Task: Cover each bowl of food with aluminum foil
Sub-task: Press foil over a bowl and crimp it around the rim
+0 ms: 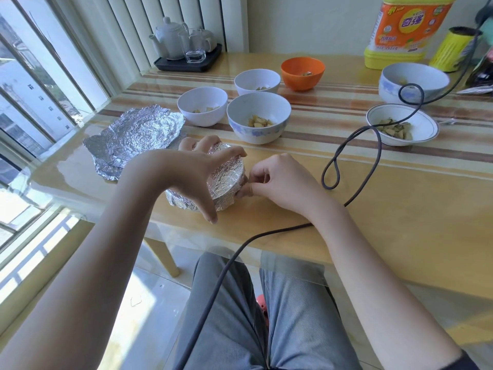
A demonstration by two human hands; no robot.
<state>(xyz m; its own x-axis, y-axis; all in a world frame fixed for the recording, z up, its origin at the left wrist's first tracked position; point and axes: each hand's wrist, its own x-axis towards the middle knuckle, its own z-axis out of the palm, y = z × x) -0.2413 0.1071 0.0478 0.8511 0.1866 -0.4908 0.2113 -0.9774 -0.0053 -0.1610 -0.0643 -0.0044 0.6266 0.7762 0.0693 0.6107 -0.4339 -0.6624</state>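
Note:
A foil-wrapped bowl [226, 177] stands near the table's front edge. My left hand [197, 172] spreads over its top and left side, gripping it. My right hand [272, 180] pinches the foil edge at the bowl's right rim. Behind it stand uncovered bowls with food pieces: a blue-patterned bowl [258, 117], two white bowls [202, 105] [257, 82], an orange bowl [302, 73], a shallow rimmed bowl [402, 124] and a large bowl [414, 81]. Loose crumpled foil sheets [133, 137] lie to the left.
A dark cable [354, 145] loops across the table's right half and down over my lap. A tea set on a black tray [186, 46] sits at the back left. A yellow detergent bottle [405, 30] and a yellow cylinder [453, 49] stand at the back right.

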